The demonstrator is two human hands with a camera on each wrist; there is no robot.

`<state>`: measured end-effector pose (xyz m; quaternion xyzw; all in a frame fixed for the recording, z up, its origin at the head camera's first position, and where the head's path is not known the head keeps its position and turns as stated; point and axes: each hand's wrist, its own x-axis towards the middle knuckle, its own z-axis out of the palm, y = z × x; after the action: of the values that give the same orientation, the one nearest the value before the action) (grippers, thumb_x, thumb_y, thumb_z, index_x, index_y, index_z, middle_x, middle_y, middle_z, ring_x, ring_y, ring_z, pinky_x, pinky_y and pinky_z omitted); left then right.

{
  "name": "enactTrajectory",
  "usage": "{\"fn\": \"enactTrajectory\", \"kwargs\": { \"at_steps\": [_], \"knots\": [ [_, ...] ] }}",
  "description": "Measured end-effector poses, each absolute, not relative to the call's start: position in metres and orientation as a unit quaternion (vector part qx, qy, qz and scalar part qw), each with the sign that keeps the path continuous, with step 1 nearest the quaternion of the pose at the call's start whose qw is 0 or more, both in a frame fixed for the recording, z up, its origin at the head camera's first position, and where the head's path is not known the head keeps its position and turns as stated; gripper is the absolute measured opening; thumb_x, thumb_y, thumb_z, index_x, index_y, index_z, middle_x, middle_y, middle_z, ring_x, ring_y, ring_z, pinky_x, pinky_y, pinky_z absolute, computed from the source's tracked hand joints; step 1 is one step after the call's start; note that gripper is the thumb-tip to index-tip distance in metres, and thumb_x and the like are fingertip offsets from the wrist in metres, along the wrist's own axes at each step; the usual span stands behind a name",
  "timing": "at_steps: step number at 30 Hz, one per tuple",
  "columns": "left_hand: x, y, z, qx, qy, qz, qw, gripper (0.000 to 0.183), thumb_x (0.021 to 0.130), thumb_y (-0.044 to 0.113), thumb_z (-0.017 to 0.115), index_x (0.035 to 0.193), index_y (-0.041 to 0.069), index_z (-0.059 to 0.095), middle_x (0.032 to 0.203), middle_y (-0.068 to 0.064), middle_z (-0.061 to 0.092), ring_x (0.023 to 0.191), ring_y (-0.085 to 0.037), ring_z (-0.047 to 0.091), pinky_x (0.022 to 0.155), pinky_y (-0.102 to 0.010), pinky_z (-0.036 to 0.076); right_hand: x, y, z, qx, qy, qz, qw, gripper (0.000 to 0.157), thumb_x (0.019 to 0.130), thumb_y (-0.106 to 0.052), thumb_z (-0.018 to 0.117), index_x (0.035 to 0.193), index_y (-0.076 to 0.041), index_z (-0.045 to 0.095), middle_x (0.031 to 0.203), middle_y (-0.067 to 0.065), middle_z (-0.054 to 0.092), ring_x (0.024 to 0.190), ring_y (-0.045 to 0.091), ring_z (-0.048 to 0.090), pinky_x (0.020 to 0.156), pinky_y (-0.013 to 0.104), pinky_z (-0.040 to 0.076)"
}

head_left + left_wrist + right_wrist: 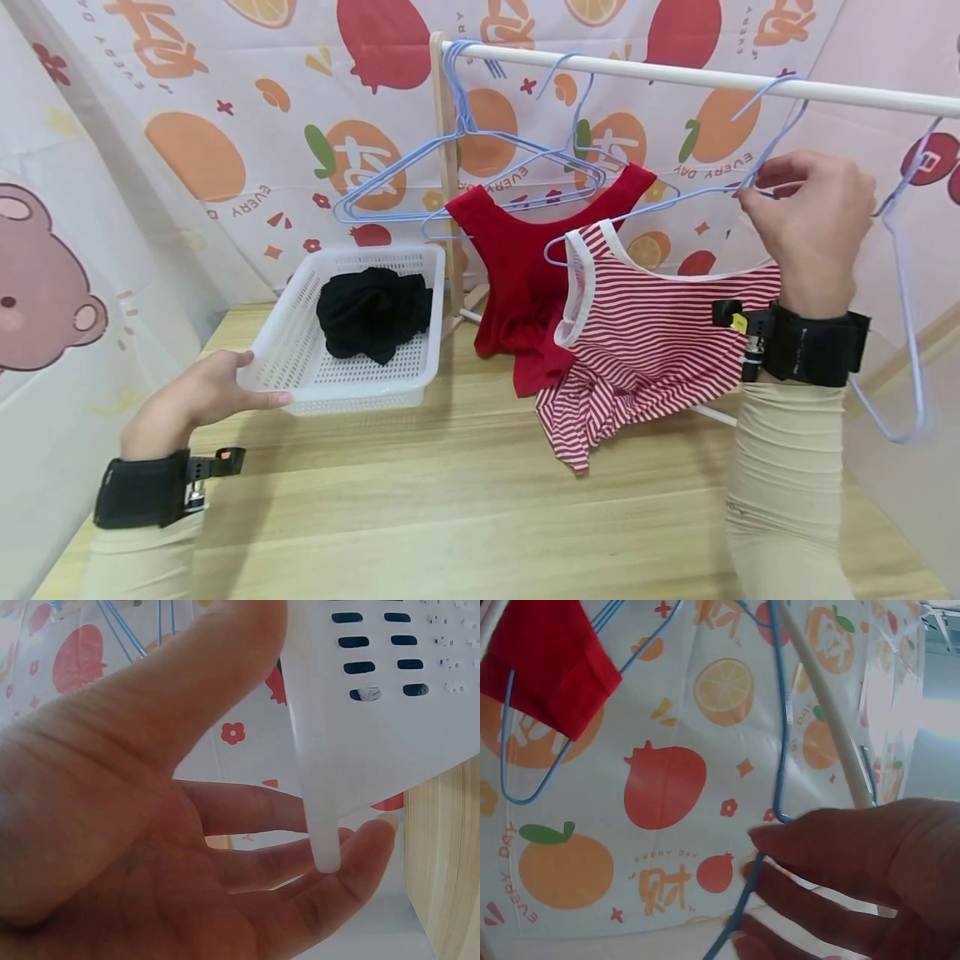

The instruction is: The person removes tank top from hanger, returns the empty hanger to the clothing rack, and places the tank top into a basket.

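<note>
My right hand (pixel 750 190) is raised and pinches the neck of a blue wire hanger (pixel 660 205), whose hook goes over the white rod (pixel 675 76). A red-and-white striped tank top (pixel 652 342) hangs from it, its hem resting on the table. In the right wrist view my fingertips (pixel 780 838) close on the blue hanger (pixel 780 750) just below the rod (pixel 817 697). My left hand (pixel 247 382) grips the near corner of a white plastic basket (pixel 300 333) holding a black garment (pixel 372 312). The left wrist view has my thumb over the basket (pixel 375 712) rim and my fingers beneath.
A red top (pixel 525 275) hangs on another blue hanger beside the striped one. Empty blue hangers (pixel 465 158) hang at the rod's left end by the wooden post (pixel 447 150), and one more hanger (pixel 903 292) at the right. The wooden table (pixel 450 500) stands against fruit-print curtains.
</note>
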<state>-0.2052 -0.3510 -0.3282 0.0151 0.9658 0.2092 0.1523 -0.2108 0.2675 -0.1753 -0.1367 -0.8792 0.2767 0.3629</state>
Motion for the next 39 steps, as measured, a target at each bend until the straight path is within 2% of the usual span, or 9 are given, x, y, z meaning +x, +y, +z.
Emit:
{"fn": "enactTrajectory", "kwargs": {
  "at_steps": [4,6,9,11,19,25,30,32,39],
  "knots": [
    [-0.205,-0.352,-0.329,0.018,0.967,0.208,0.149,0.129,0.079,0.062,0.082,0.146,-0.029,0.02,0.145,-0.052,0.032,0.12,-0.055,0.047,0.102,-0.073,0.039,-0.215,0.263,-0.177,-0.141,-0.861,0.263,0.411,0.041,0.095,-0.041,0.066,0.122,-0.012,0.077,0.119,0.017,0.075,0.095,0.015,0.068,0.111,0.039,0.035],
    [-0.205,-0.352,-0.329,0.02,0.967,0.208,0.146,0.129,0.079,0.062,0.082,0.146,-0.029,0.02,0.144,-0.052,0.033,0.12,-0.055,0.047,0.102,-0.073,0.039,-0.216,0.262,-0.178,-0.14,-0.856,0.262,0.422,0.041,0.095,-0.04,0.064,0.121,-0.01,0.077,0.117,0.018,0.076,0.102,0.018,0.07,0.11,0.04,0.035],
    [-0.205,-0.352,-0.33,0.023,0.968,0.207,0.141,0.127,0.08,0.06,0.082,0.146,-0.03,0.021,0.144,-0.052,0.034,0.119,-0.055,0.048,0.102,-0.073,0.039,-0.217,0.258,-0.179,-0.134,-0.854,0.255,0.434,0.042,0.096,-0.038,0.062,0.12,-0.007,0.076,0.116,0.019,0.076,0.118,0.033,0.068,0.107,0.044,0.037],
    [-0.205,-0.352,-0.329,0.025,0.968,0.207,0.138,0.126,0.08,0.059,0.082,0.146,-0.03,0.02,0.143,-0.052,0.035,0.119,-0.055,0.048,0.102,-0.073,0.039,-0.216,0.256,-0.18,-0.127,-0.854,0.249,0.438,0.042,0.097,-0.037,0.062,0.121,-0.006,0.076,0.116,0.02,0.076,0.12,0.034,0.067,0.104,0.046,0.038],
    [-0.204,-0.353,-0.328,0.031,0.969,0.205,0.137,0.124,0.081,0.056,0.083,0.144,-0.031,0.022,0.143,-0.052,0.034,0.119,-0.056,0.047,0.102,-0.072,0.04,-0.218,0.253,-0.179,-0.109,-0.851,0.226,0.462,0.039,0.097,-0.035,0.065,0.116,-0.003,0.078,0.109,0.021,0.077,0.119,0.037,0.067,0.1,0.047,0.037],
    [-0.204,-0.352,-0.328,0.027,0.97,0.194,0.142,0.126,0.079,0.06,0.082,0.145,-0.03,0.022,0.143,-0.053,0.033,0.12,-0.057,0.047,0.102,-0.073,0.039,-0.221,0.254,-0.174,-0.116,-0.837,0.226,0.485,0.035,0.098,-0.036,0.062,0.113,-0.009,0.079,0.107,0.018,0.078,0.113,0.037,0.07,0.09,0.034,0.034],
    [-0.206,-0.352,-0.328,0.026,0.969,0.199,0.144,0.127,0.08,0.06,0.082,0.145,-0.03,0.021,0.143,-0.053,0.033,0.117,-0.055,0.048,0.101,-0.073,0.04,-0.223,0.256,-0.163,-0.128,-0.829,0.229,0.494,0.032,0.098,-0.031,0.058,0.113,-0.011,0.078,0.11,0.016,0.077,0.117,0.034,0.069,0.1,0.04,0.038],
    [-0.206,-0.352,-0.328,0.027,0.969,0.2,0.144,0.127,0.08,0.06,0.081,0.145,-0.03,0.021,0.144,-0.053,0.032,0.119,-0.056,0.047,0.102,-0.073,0.04,-0.224,0.256,-0.16,-0.128,-0.83,0.232,0.492,0.031,0.098,-0.03,0.059,0.114,-0.011,0.078,0.111,0.016,0.077,0.12,0.033,0.068,0.106,0.043,0.037],
    [-0.207,-0.354,-0.329,0.023,0.967,0.204,0.151,0.128,0.08,0.062,0.081,0.145,-0.03,0.02,0.144,-0.052,0.031,0.115,-0.052,0.047,0.101,-0.071,0.041,-0.229,0.258,-0.153,-0.117,-0.833,0.247,0.481,0.027,0.099,-0.027,0.062,0.113,-0.011,0.077,0.112,0.017,0.076,0.128,0.027,0.062,0.11,0.042,0.032]
  ]
}}
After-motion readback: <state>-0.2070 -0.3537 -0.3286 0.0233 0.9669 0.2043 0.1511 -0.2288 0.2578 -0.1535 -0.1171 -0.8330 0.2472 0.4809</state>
